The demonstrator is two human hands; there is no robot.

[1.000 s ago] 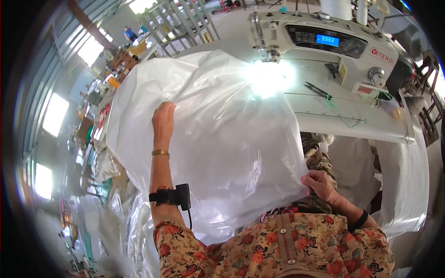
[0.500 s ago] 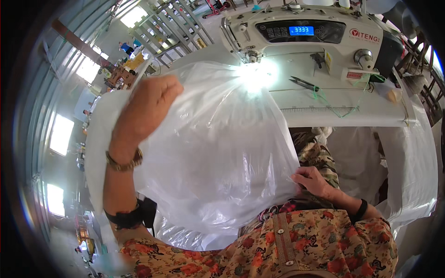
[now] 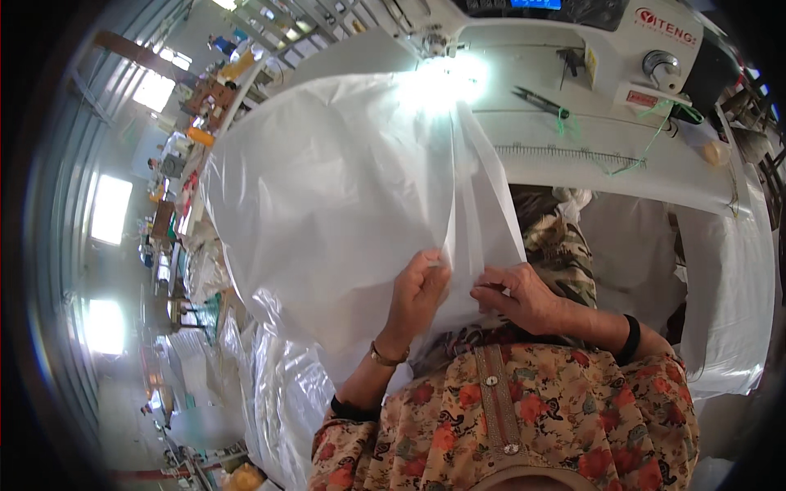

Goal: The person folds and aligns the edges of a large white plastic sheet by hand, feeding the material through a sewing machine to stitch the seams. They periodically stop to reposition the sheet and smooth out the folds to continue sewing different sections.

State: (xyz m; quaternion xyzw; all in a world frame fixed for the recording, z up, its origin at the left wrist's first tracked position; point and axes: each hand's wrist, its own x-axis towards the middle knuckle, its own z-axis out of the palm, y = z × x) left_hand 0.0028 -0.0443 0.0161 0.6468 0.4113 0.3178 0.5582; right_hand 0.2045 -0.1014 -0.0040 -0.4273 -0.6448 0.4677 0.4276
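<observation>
Left hand [image 3: 419, 288] has dropped from high up on the sheet, where it was 0.5 s ago, down to the near edge, now just beside the right hand [image 3: 517, 296]. Both sit close in front of the person's chest, nearly touching. Left fingers curled shut, pinching a fold of the white plastic sheet [image 3: 344, 188]; gold bracelet [image 3: 385, 357] on that wrist, black band further down the forearm. Right hand hasn't moved much vs. before: fingers bent, gripping the sheet's edge w/ fingertips, black wristband [image 3: 630, 339] on that arm.

Sheet itself is less ballooned than earlier. It runs from the hands up and away to the sewing machine [image 3: 606, 33], where its far edge sits under the needle area in a bright glare, so can't tell the exact contact there. A crease runs from the glare down to the hands. Left part of the sheet hangs off the table's side.

On the white table [image 3: 573, 155], right of the sheet: dark scissors/snips [image 3: 540, 101] w/ green thread [image 3: 647, 160] trailing nearby, and a printed ruler strip along the table front. More white plastic material [image 3: 729, 278] hangs right of the right hand. Person wears a floral top [image 3: 524, 425]. Workshop floor w/ piles of bags far left of the sheet, blurred.
</observation>
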